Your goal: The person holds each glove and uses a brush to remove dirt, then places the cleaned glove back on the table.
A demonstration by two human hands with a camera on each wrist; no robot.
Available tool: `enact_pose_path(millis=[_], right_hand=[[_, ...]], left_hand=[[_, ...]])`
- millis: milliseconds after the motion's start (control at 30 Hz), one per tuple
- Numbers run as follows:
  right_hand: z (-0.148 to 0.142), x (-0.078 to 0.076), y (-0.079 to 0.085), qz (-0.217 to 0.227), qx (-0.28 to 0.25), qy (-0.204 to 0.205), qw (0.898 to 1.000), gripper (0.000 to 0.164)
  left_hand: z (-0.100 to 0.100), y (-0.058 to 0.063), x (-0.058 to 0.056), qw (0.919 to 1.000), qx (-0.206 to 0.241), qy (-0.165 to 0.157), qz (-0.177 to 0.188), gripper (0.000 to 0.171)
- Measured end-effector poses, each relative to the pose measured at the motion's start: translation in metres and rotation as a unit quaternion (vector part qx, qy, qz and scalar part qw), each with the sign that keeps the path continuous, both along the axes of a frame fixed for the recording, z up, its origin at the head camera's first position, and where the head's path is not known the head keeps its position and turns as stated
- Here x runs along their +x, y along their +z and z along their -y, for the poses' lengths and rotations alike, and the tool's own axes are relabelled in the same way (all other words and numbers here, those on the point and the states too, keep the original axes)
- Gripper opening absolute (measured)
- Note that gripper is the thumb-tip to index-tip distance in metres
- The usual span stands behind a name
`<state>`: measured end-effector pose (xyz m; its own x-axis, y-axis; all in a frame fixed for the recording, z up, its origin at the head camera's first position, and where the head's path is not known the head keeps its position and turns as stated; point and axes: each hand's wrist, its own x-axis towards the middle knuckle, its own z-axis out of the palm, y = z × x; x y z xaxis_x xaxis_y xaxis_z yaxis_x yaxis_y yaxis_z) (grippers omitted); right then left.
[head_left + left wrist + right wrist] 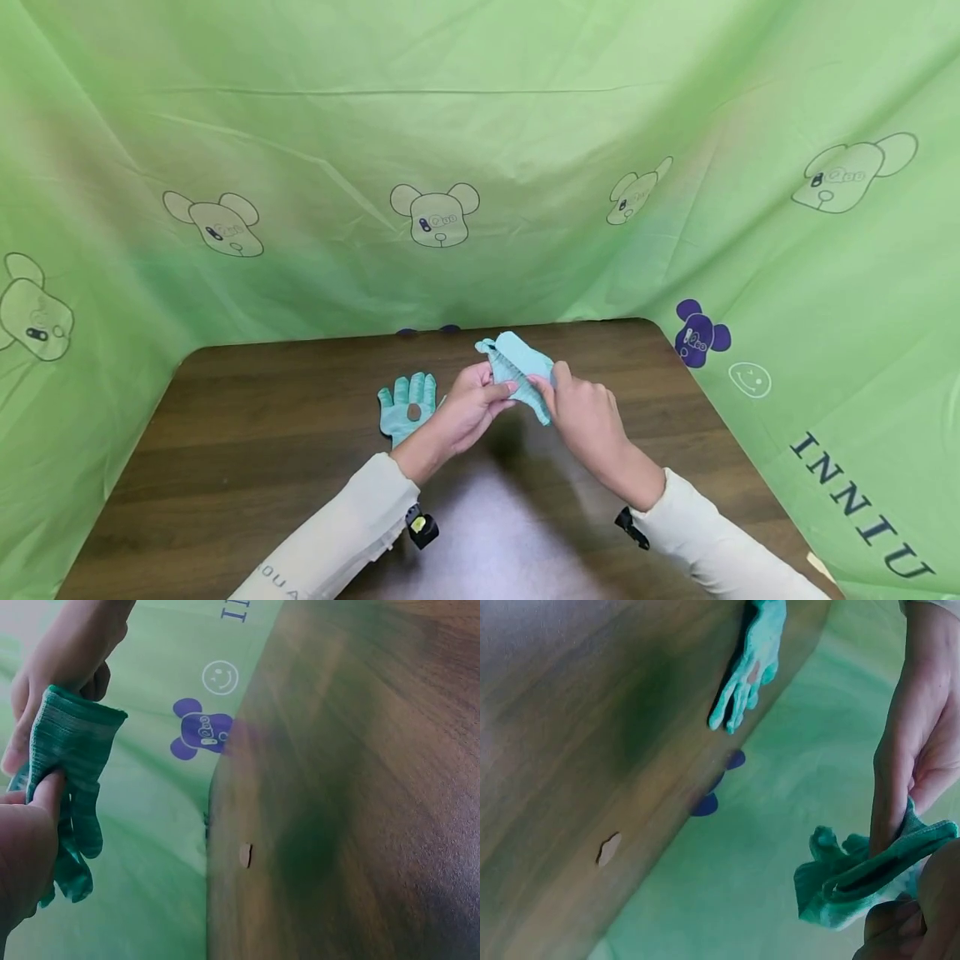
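L of the hands, a loose glove [401,423] lies flat on the table [247,433], its fingers pointing to the far edge, prob parked there so it's clear of the work. There's a brown spot [413,412] on its palm; can't tell if that's a patch or a loose bit on top. Just R of it & above the table, the L hand [463,417] pinches the held glove [528,358], thumb on top w/ other fingers under; I'd guess it's the steadying side. So the held glove sits in the air btwn both hands, bunched, w/ the L thumb pressed on it near the cuff [82,720]. Beyond it, near the far edge, my R wrist view gets a brown scrap [609,849], apart from both gloves. Then the R hand [588,417], clamped on the held glove's R side, thumb close to the L thumb, fingers curled at the edge; looks like that's to keep the cuff under control, tho I can't tell how far in any fingertip goes
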<state>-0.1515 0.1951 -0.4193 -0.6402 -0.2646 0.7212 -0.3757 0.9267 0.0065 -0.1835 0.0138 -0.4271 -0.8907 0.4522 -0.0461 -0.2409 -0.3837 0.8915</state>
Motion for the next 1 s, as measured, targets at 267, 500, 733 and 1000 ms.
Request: enact_pose_path(millis=[267,500,733,1000], right_hand=[[-0.014,-0.011,0.000,0.010,-0.005,-0.024,1.000,0.059],[-0.005,-0.004,0.011,0.049,-0.033,-0.010,0.998,0.048],[0.005,0.005,0.012,0.032,0.010,0.011,0.999,0.064],[-0.007,-0.003,0.009,0.002,0.013,-0.015,1.000,0.062]], left_hand=[[-0.002,-0.003,0.001,0.9997,-0.015,0.011,0.013,0.024],[-0.002,-0.002,-0.002,0.9998,0.004,0.015,0.011,0.018],[-0.001,0.004,-0.002,0.9999,0.012,0.003,-0.005,0.044],[0.000,-0.001,0.000,0.9999,0.005,0.005,0.010,0.035]])
